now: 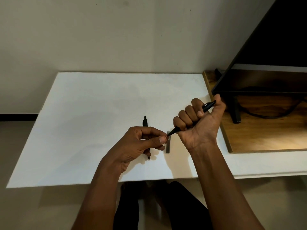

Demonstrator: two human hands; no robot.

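Head view, looking down at the desk: a slim black plastic pen [206,107] is held up off the surface, its long axis running on a slant from upper right to lower left. The clip end points up and away toward the right; the narrow tip points down and left. The right hand [197,123] wraps it in a full fist, all four fingers curled round the barrel and the thumb lying along the clip end. At the lower end the left hand [141,143] pinches the tip between thumb and forefinger, with the other fingers loosely curled underneath.

Just below that meeting point a short grey flat strip [168,146] lies on the white tabletop [91,113], its length running away from the person. Partly under the left hand lies a second black pen [145,123], also pointing away, with its fine tip toward the near edge. To the right, a brown wooden desk [265,133] butts against the tabletop and carries a large black monitor [274,39] on a dark stand [235,112]. A plain pale wall [116,30] rises behind.
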